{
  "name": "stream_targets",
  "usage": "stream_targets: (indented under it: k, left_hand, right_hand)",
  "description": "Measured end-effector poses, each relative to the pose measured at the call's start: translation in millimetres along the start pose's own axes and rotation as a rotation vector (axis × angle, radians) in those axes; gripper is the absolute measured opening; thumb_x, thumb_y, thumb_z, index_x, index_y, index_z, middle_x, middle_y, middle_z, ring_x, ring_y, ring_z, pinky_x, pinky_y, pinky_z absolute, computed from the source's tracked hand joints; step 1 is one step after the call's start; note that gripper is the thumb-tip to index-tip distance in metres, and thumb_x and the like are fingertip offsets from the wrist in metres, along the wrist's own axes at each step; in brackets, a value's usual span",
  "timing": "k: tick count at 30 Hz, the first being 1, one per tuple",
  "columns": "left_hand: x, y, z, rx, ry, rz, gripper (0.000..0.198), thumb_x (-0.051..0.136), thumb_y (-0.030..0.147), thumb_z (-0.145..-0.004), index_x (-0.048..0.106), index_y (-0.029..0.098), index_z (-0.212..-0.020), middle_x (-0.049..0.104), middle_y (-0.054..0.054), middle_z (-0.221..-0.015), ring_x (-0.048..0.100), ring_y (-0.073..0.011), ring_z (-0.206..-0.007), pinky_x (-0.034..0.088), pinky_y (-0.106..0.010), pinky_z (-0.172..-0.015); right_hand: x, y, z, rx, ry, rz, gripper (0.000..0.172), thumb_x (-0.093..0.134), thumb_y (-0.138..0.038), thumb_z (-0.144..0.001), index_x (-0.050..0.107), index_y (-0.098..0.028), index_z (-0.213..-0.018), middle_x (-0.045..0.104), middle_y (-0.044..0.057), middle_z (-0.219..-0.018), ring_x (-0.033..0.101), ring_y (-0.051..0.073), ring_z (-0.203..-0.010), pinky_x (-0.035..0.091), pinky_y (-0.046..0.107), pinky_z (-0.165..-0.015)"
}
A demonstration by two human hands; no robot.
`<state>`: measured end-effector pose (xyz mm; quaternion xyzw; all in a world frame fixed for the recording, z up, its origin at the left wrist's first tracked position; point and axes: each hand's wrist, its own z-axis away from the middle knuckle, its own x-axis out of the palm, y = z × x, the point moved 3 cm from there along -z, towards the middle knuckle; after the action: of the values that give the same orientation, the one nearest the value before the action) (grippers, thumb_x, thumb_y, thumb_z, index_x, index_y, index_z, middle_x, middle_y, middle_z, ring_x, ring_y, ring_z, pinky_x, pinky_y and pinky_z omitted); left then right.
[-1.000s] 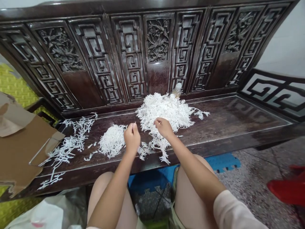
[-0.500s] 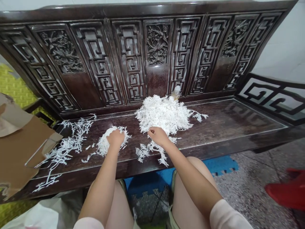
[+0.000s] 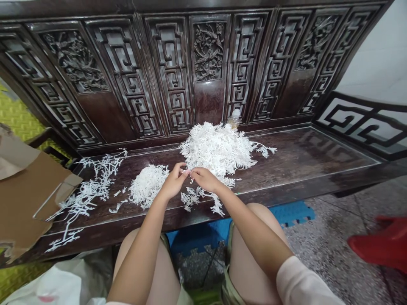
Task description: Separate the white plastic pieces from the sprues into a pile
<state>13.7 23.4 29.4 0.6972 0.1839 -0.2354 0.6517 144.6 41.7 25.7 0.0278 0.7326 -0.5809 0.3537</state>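
My left hand [image 3: 174, 182] and my right hand [image 3: 205, 178] meet fingertip to fingertip at the front left of a large heap of white branched plastic sprigs [image 3: 219, 148]. Both are closed in a pinch on a small white plastic sprig [image 3: 191, 180], mostly hidden by the fingers. Left of my left hand lies a smaller mound of short white pieces [image 3: 146, 186]. A few loose branched sprigs [image 3: 190, 199] lie below my right hand, near the bench's front edge.
The dark wooden bench [image 3: 305, 163] has a carved back [image 3: 208, 101]. Bare white stems [image 3: 92, 190] lie at the left beside torn cardboard [image 3: 28, 203]. A capped bottle [image 3: 234, 118] stands behind the heap. A red plastic object [image 3: 378, 241] is on the floor at right.
My left hand has left the smaller mound and moved right to meet my right hand. My right hand has shifted slightly left. The view has tilted slightly down.
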Motion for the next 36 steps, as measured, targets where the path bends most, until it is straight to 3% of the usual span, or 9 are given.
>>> stream_targets:
  k: [4,10,16,18,21,24,28,32,36]
  left_hand:
    - [-1.0,4.3,1.7,0.030,-0.091,-0.014,0.037,0.035,0.044,-0.079,0.055,0.015,-0.066,0.053,-0.001,-0.063,0.048,-0.0146,-0.064,0.035,-0.026,-0.062]
    - [-10.1,13.4,2.4,0.172,-0.015,-0.027,0.026,0.041,0.030,-0.077,0.053,0.016,-0.059,0.052,-0.001,-0.065,0.049,-0.0133,-0.066,0.036,-0.025,-0.065]
    - [-15.9,21.5,3.2,0.339,0.215,-0.143,0.022,0.042,0.023,-0.076,0.053,0.017,-0.057,0.051,-0.002,-0.064,0.048,-0.0141,-0.066,0.036,-0.026,-0.065]
    - [-32.0,4.0,-2.5,0.279,0.407,-0.128,0.022,0.044,0.023,-0.074,0.051,0.017,-0.054,0.050,-0.002,-0.064,0.048,-0.0146,-0.067,0.036,-0.026,-0.065]
    - [-67.3,-36.2,-9.5,0.047,0.706,0.062,0.023,0.046,0.028,-0.073,0.051,0.017,-0.054,0.050,-0.002,-0.062,0.047,-0.0139,-0.064,0.035,-0.026,-0.065]
    - [-80.9,-59.8,-12.9,-0.145,0.564,0.469,0.025,0.051,0.038,-0.072,0.057,0.015,-0.063,0.050,0.000,-0.061,0.047,-0.0115,-0.060,0.036,-0.025,-0.062]
    - [-61.0,-34.7,-4.3,-0.200,0.220,0.874,0.027,0.057,0.036,-0.068,0.062,0.014,-0.084,0.051,0.000,-0.064,0.049,-0.0102,-0.062,0.038,-0.024,-0.064]
    - [-37.4,6.5,9.6,-0.132,0.034,0.917,0.023,0.060,0.028,-0.069,0.064,0.013,-0.085,0.055,-0.002,-0.067,0.050,-0.0101,-0.066,0.039,-0.025,-0.069]
    - [-29.4,19.8,15.6,-0.119,-0.037,0.860,0.018,0.062,0.027,-0.067,0.066,0.012,-0.077,0.060,-0.005,-0.078,0.050,-0.0105,-0.068,0.040,-0.027,-0.071]
  right_hand:
    - [3.8,-0.1,-0.7,0.005,0.034,-0.077,0.026,0.035,-0.032,-0.076,0.044,-0.017,-0.056,0.039,-0.004,-0.054,0.036,0.009,-0.053,0.026,0.022,-0.053]
    - [4.7,-0.7,-2.5,0.067,0.018,-0.309,0.021,0.036,-0.026,-0.070,0.042,-0.017,-0.052,0.034,-0.005,-0.048,0.031,0.008,-0.048,0.024,0.022,-0.049]
    - [0.7,-17.9,4.0,0.035,0.047,-0.474,0.018,0.037,-0.022,-0.067,0.039,-0.017,-0.050,0.034,-0.005,-0.047,0.031,0.008,-0.047,0.025,0.023,-0.049]
    - [-8.0,-25.6,9.9,-0.003,0.047,-0.525,0.019,0.035,-0.020,-0.067,0.038,-0.017,-0.048,0.035,-0.005,-0.046,0.031,0.008,-0.047,0.027,0.023,-0.052]
    - [-28.8,-28.3,16.5,-0.032,0.078,-0.603,0.020,0.034,-0.019,-0.069,0.040,-0.017,-0.050,0.038,-0.005,-0.046,0.033,0.007,-0.047,0.029,0.024,-0.055]
    - [-44.4,-14.7,15.3,0.114,0.206,-0.535,0.019,0.040,-0.026,-0.071,0.044,-0.017,-0.055,0.038,-0.005,-0.048,0.035,0.007,-0.048,0.028,0.023,-0.054]
    - [-32.4,-2.3,8.3,0.233,0.111,-0.464,0.022,0.044,-0.034,-0.072,0.050,-0.016,-0.061,0.043,-0.004,-0.050,0.038,0.008,-0.049,0.031,0.023,-0.053]
    - [-15.1,-4.0,6.2,0.211,0.062,-0.456,0.020,0.045,-0.032,-0.070,0.051,-0.016,-0.061,0.045,-0.003,-0.053,0.040,0.008,-0.050,0.033,0.022,-0.053]
    - [-12.1,-1.2,5.3,0.247,0.081,-0.473,0.019,0.046,-0.032,-0.070,0.052,-0.015,-0.062,0.045,-0.003,-0.052,0.041,0.007,-0.050,0.034,0.022,-0.052]
